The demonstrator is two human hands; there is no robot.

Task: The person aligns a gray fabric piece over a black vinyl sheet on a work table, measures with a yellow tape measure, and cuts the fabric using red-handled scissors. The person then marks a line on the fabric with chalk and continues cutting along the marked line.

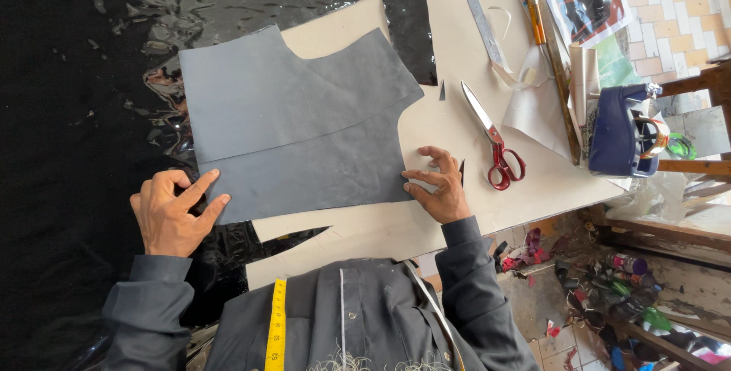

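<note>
Pale tabletop (457, 124) lies bare beside the red-handled scissors (493, 139); your left hand (171, 215) and right hand (438, 188) press spread fingers on the grey pattern piece's (297, 127) lower corners.

Tailoring workshop, scissors (493, 140), cutting table (457, 120), tape measure (277, 325)

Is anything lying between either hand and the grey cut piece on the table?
Nothing visible does. The left hand already touches the grey cut piece at its lower left corner, and the right hand presses its lower right edge. The red-handled scissors lie off to the right, apart from it.
</note>
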